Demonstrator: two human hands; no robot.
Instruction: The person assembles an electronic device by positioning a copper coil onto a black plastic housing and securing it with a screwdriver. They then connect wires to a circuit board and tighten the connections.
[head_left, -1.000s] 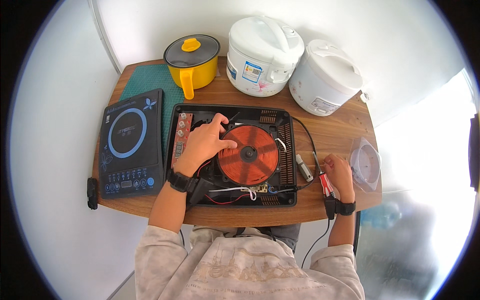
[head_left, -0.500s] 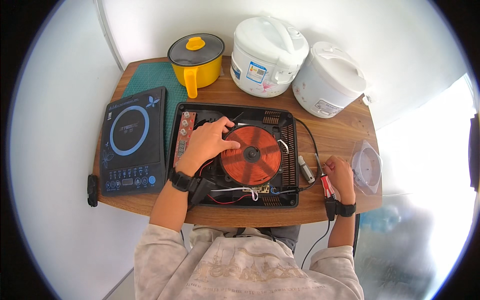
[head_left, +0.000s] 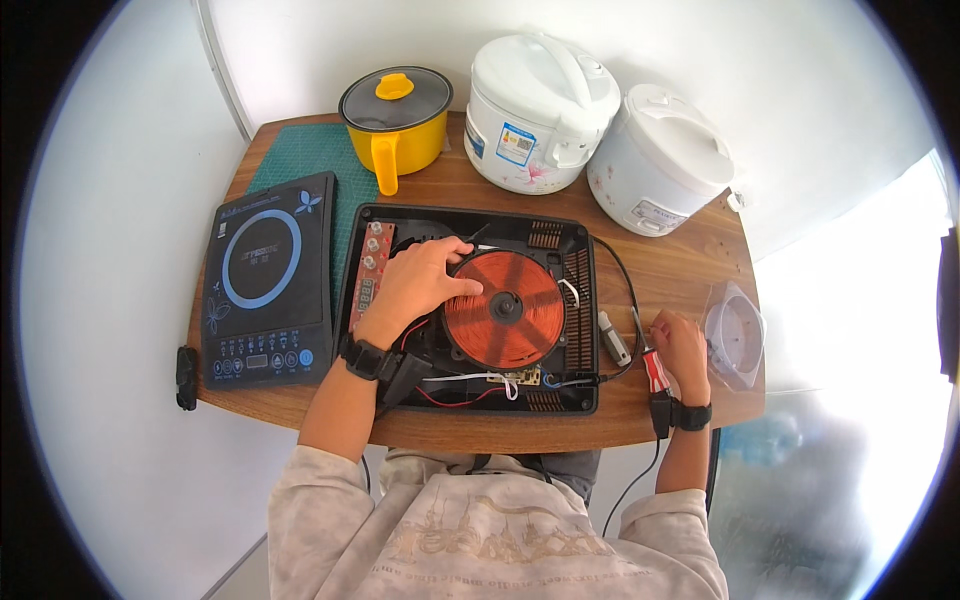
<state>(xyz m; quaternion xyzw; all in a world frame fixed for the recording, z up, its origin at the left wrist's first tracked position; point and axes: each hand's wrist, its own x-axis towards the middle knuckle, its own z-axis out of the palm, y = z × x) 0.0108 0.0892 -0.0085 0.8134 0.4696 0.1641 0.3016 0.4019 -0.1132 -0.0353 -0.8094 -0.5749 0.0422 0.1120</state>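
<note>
An opened induction cooker base (head_left: 480,214) lies before me, with a round copper coil (head_left: 535,318) inside. On the coil's upper left rim rests my left hand (head_left: 420,280), open, thumb and fingers apart; some fingertips are hidden. At the right side of the table is my right hand (head_left: 682,345), its fingers curled closed; what they hold, if anything, is hidden. A screwdriver (head_left: 656,372) with a red and white handle lies against that hand's left side. Left of the coil sits a red circuit board (head_left: 372,265).
A black glass cooktop panel (head_left: 265,290) lies at left, partly on a green cutting mat (head_left: 300,150). Behind stand a yellow pot (head_left: 415,145) and two white rice cookers (head_left: 540,100). A clear plastic dish (head_left: 740,345) and a small grey cylinder (head_left: 614,340) are at right.
The whole view has shifted very slightly. Both hands hold nearly the same places and poses.
</note>
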